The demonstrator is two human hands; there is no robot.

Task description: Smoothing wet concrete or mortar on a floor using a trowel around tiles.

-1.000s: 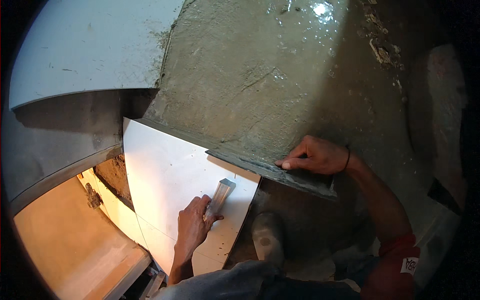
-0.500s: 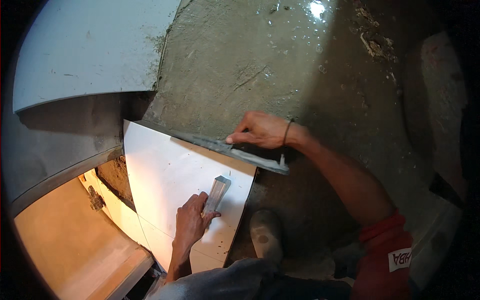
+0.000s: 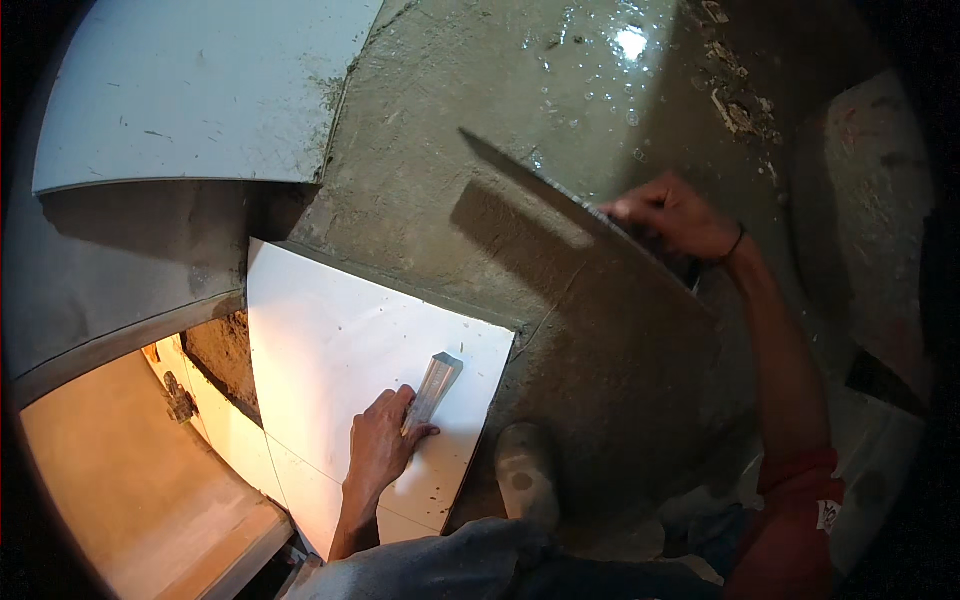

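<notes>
My right hand (image 3: pixel 682 222) grips a flat plastering trowel (image 3: pixel 560 196), its long thin blade tilted up above the wet grey mortar (image 3: pixel 420 130). The blade casts a dark shadow on the mortar just below it. My left hand (image 3: pixel 382 440) is closed round a short silver-grey block or bar (image 3: pixel 436 380) with straight ridged sides, over a white panel (image 3: pixel 350 300). Whether the bar is fixed to the panel cannot be seen. The panel's far edge borders the mortar.
A large pale panel (image 3: pixel 200 90) lies at the far left. Nearer on the left are an orange-lit board (image 3: pixel 140 480) and a gap showing brown soil (image 3: pixel 222 355). Rubble (image 3: pixel 735 100) lies at the far right. My boot (image 3: pixel 527 475) stands beside the white panel.
My right hand has lifted the trowel off the white panel's far edge and carried it right and away over the mortar, tilting the blade. My left hand has barely moved.
</notes>
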